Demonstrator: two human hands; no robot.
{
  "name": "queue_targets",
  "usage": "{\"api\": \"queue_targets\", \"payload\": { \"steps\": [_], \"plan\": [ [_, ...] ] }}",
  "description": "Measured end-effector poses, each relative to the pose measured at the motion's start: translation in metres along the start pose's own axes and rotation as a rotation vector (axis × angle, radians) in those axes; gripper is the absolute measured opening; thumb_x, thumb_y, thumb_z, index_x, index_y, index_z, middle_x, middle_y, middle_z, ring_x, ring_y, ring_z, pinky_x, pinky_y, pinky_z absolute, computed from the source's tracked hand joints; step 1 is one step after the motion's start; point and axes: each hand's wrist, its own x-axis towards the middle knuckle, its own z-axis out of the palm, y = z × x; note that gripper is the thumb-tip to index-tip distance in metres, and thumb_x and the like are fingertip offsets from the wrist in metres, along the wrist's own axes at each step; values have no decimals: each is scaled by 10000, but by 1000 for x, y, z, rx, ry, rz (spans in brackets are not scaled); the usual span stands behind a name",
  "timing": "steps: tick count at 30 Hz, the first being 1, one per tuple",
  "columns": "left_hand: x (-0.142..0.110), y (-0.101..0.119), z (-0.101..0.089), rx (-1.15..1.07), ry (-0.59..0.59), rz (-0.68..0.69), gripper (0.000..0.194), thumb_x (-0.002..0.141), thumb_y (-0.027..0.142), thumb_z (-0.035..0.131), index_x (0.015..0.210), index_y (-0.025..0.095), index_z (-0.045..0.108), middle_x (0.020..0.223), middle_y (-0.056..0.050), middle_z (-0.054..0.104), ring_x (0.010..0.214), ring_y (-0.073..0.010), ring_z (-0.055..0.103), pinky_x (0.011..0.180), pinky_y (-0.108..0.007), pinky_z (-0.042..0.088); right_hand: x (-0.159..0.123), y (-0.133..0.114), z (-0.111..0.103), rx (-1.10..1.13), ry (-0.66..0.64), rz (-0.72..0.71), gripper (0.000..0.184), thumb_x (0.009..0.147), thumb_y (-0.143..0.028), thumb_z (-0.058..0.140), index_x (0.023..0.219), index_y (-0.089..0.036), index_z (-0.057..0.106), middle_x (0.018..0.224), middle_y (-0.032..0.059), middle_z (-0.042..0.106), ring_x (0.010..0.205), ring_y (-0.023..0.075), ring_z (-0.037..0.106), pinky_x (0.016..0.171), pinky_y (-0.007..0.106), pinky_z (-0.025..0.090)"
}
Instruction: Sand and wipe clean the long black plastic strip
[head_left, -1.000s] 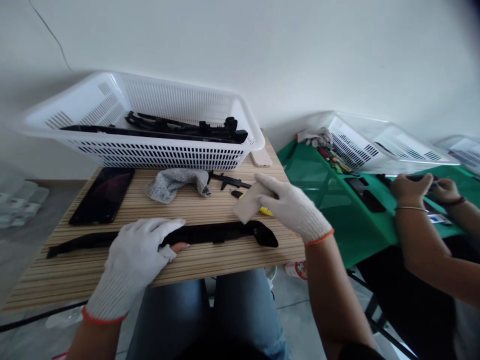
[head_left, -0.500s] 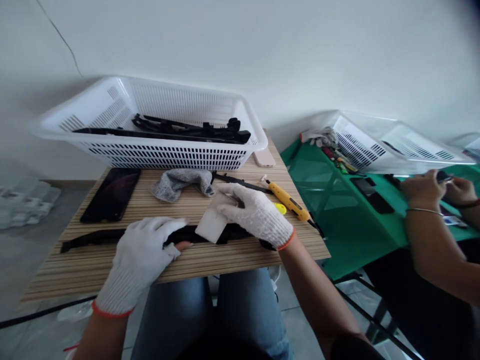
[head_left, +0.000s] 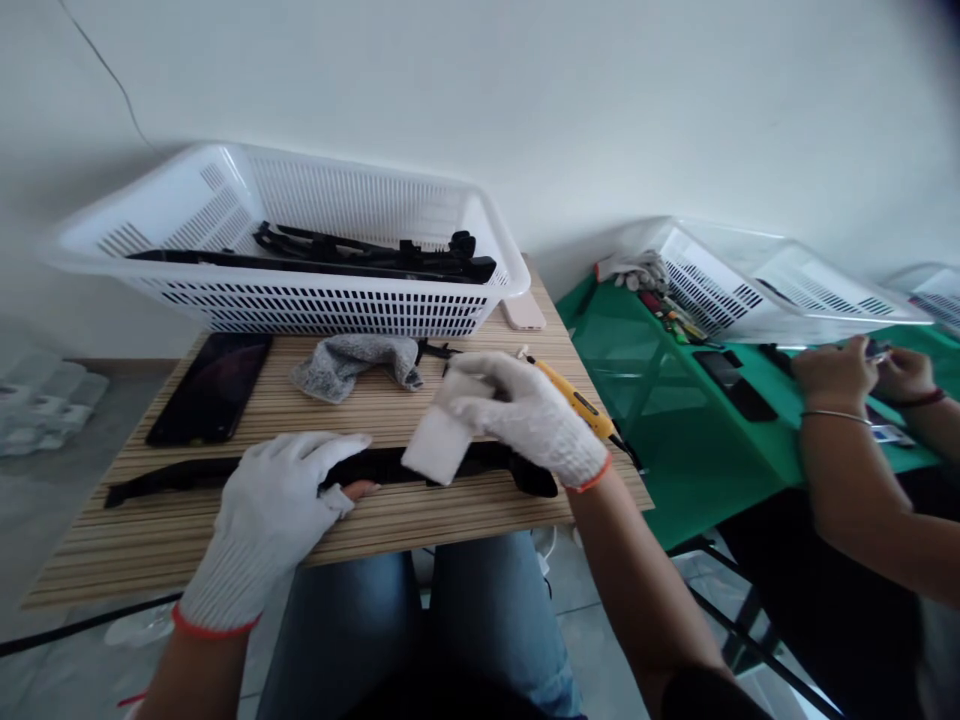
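1. Upper left of the frame, I see a white basket [head_left: 315, 305] with several black parts [head_left: 442, 262] lying in it, one stretched along its near side.
2. At upper right, another white basket [head_left: 701, 285] stands on a green worktop [head_left: 630, 400]; I cannot make out all its contents.
3. The long black part [head_left: 382, 465] lies across the lower middle of my view. My gloved left grip [head_left: 281, 495] is clasped over it left of its middle, a bare fingertip showing at the near edge.
4. My gloved right grip [head_left: 517, 410] pinches a white pad [head_left: 442, 440] over the part's right half; I cannot tell whether the pad touches it.
5. The wood-grained worktop [head_left: 420, 520] also carries a dark phone [head_left: 210, 390] at left, a grey cloth [head_left: 337, 365] near centre, and a yellow tool [head_left: 574, 398] right of my right grip.
6. A pale wall [head_left: 525, 100] fills the top; at far right, a co-worker's hands [head_left: 836, 375] hold a small object, too blurred to name.
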Motion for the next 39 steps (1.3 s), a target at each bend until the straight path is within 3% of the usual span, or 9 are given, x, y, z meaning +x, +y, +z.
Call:
{"api": "queue_targets", "payload": {
  "steps": [3,5,11,16,20,24,28,34,39],
  "plan": [
    [0,0,0,8,-1,-20,436,981,515,545,1206,245,803,1123,-167,822,1001,-448,765,858,-611,594,10,2,22,-122,-110,-20,476,830,-237,757,1306,-234,742,1203,44,804,1083,242,744,1009,440,595],
    [-1,1,-1,-1,-2,-30,431,979,533,557,1213,266,802,1116,-152,824,1003,-438,766,856,-593,596,13,7,20,-192,-43,-11,459,846,-209,737,1304,-244,750,1210,45,806,1101,247,745,1040,453,584],
    [0,3,-4,9,-17,-8,447,996,507,549,1246,232,797,1125,-167,824,1004,-435,767,853,-591,601,0,19,-33,-208,329,85,459,848,-300,704,1293,-194,755,1163,88,799,1071,273,744,1011,479,593],
    [-1,1,-2,37,3,15,431,996,505,546,1251,256,787,1129,-157,826,1003,-427,767,855,-583,599,-15,18,-51,-114,-137,205,484,781,-300,734,1244,-178,798,985,63,778,847,218,709,791,386,625],
    [-1,1,-2,31,1,4,421,1000,517,534,1240,275,780,1125,-143,827,997,-417,766,848,-574,597,-13,26,-46,-110,215,127,464,853,-360,695,1278,-197,785,1083,78,775,870,205,696,755,356,618],
    [0,0,-1,14,14,12,456,1004,530,522,1238,243,788,1112,-161,826,996,-423,764,850,-581,599,-8,30,-40,-31,-159,151,436,799,-335,749,1210,-203,810,950,47,771,715,161,647,625,298,588],
    [1,-1,0,-16,14,14,440,994,498,541,1224,228,801,1092,-167,828,996,-432,766,869,-605,597,-6,27,-42,-26,-34,102,447,879,-343,680,1295,-204,765,982,47,743,724,141,607,633,281,566],
    [4,1,-1,-70,1,19,386,978,511,600,1203,278,811,1084,-130,837,1007,-401,768,910,-573,597,-10,19,-55,74,-140,106,506,863,-316,709,1358,-208,714,980,32,725,734,131,595,598,249,509],
    [6,2,-4,-45,-18,5,434,979,517,598,1227,230,809,1088,-166,830,1011,-425,767,883,-582,596,-10,24,-43,-57,-282,113,450,824,-279,691,1256,-170,757,1067,68,753,928,204,677,809,348,589]
  ]
}}
